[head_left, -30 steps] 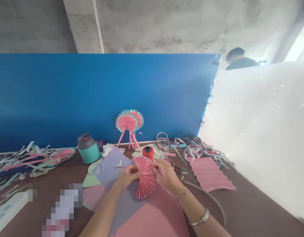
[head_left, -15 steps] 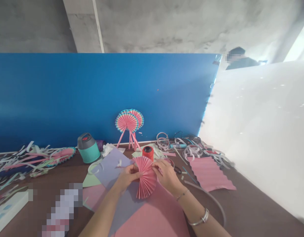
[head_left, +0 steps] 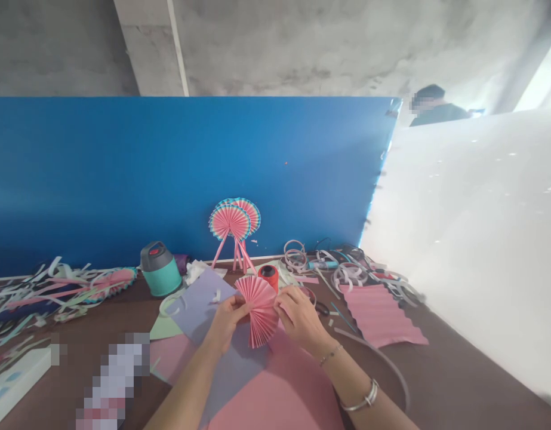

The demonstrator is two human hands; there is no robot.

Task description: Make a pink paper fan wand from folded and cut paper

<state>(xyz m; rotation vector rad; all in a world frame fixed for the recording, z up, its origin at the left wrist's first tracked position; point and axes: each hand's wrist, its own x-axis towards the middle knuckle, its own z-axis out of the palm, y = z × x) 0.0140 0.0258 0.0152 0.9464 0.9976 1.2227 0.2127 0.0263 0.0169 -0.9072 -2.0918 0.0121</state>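
We see the left hand (head_left: 225,322) and the right hand (head_left: 298,316) meeting over the middle of the counter (head_left: 440,382), with a pink pleated fan (head_left: 259,310) between them. The grip of the left hand is clenched on the fan's left edge, fingertips pinching the folds. The grip of the right hand pinches the fan's right edge in the same way. The fan is held upright just above a lilac sheet (head_left: 199,304) and a large pink sheet (head_left: 284,394), which overlap on the counter beneath the forearms.

Just behind the fan we note a red thread spool (head_left: 269,275). Farther back, two finished fans on sticks (head_left: 234,222) lean against the blue partition (head_left: 123,179). A teal flask (head_left: 160,272) stands to the left of the spool, and loose paper strips (head_left: 42,292) lie at the far left. To the right lies a pleated pink sheet (head_left: 379,315), flat and near the white partition (head_left: 481,239), with curled strips (head_left: 347,275) behind it.
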